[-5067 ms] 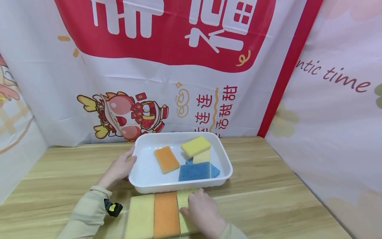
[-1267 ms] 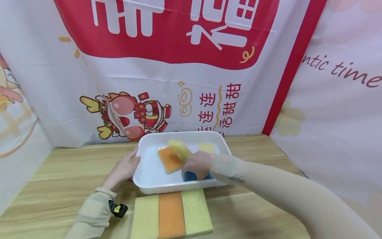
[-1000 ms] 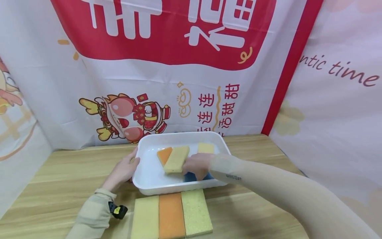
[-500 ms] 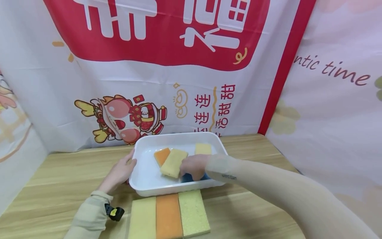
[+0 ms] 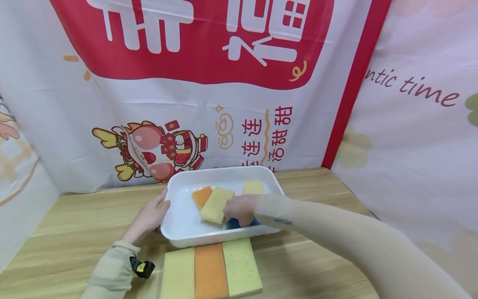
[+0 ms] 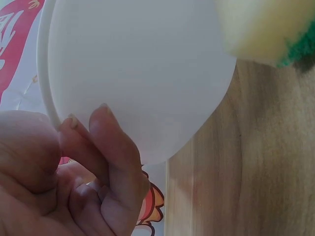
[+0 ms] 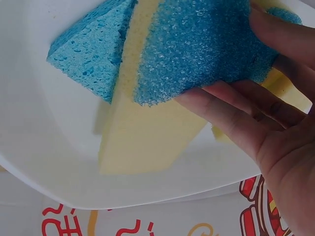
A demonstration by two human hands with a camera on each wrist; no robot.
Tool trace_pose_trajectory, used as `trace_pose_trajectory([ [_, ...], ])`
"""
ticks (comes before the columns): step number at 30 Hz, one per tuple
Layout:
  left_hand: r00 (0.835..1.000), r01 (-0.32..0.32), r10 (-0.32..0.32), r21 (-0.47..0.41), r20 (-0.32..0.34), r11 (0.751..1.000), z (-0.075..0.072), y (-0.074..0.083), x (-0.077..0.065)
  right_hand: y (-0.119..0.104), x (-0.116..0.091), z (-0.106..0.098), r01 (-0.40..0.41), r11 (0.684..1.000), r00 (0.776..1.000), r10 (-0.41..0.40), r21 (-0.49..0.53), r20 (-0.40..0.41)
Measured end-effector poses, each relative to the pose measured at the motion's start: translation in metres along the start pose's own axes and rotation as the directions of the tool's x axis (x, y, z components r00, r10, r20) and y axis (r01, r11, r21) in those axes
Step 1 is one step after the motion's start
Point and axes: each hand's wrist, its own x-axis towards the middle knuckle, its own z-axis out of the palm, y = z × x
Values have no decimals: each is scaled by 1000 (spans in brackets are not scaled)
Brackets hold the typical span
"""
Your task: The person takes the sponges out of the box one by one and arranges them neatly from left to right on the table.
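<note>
My left hand (image 5: 151, 214) grips the left rim of a white plastic tray (image 5: 179, 220), its fingers bent against the wall in the left wrist view. Inside the tray, my right hand (image 5: 240, 207) holds a sponge with a blue scouring face (image 7: 197, 54), thumb at one edge and fingers at the other. Beneath that sponge lie a pale yellow sponge (image 7: 147, 142) and a porous blue sponge (image 7: 86, 59). Left of the right hand, another pale yellow sponge (image 5: 216, 205) rests slanted across an orange-faced sponge (image 5: 201, 196).
In front of the tray, three sponges lie side by side on the wooden table (image 5: 321, 257): a pale yellow one (image 5: 178, 270), an orange one (image 5: 210, 270) and a porous yellow one (image 5: 242, 265). A printed cloth (image 5: 209, 95) hangs close behind the tray.
My right hand has gone from the porous yellow sponge in the row to the blue-faced sponge. A yellow sponge in the tray has turned over leftward onto the orange one. My left hand stays put.
</note>
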Motion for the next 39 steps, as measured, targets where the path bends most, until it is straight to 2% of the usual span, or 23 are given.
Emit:
trace_pose_trajectory([
  [20, 1000, -1, 1, 3, -10, 1000, -1, -5, -1, -3, 2, -1, 4, 999, 1000, -4, -40, -6],
  [28, 1000, -15, 15, 1, 3, 1000, 0, 0, 2, 1, 3, 0, 0, 1000, 1000, 0, 0, 12],
  [39, 1000, 1, -1, 26, -2, 1000, 0, 0, 0, 1, 3, -1, 20, 1000, 1000, -20, 1, 3],
])
